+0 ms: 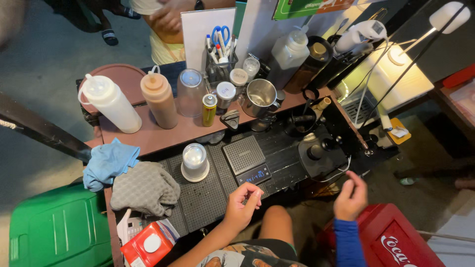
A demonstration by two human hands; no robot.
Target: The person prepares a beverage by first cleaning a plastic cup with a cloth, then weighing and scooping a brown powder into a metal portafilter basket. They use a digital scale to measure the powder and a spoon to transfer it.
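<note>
Left hand [243, 203] nearest the lens, fingers curled, thumb and fingertips [256, 194] drawn together as if pinching something tiny; nothing visible between them, so cannot tell if anything is held. It hovers just off the near edge of the black counter mat [205, 195], right below the small digital scale [246, 159], not touching it. Scale display lit, platform bare.

Right hand [351, 198] in blue sleeve [348, 242], loosely cupped, fingers part spread, empty, raised near the black grinder-like device [322, 154], apart from it.

Step, as a guess: at the scale, weighing stage, nothing on the platform yet. Any placing onto it would call for a short forward reach by the left hand.

Pose: left forearm comes up from lower centre, wrist bent inward; right forearm upright, palm turned left.

Around: upturned clear cup [194, 160] left of scale, grey cloth [144, 188], blue cloth [108, 163], steel pitcher [261, 97] behind.
</note>
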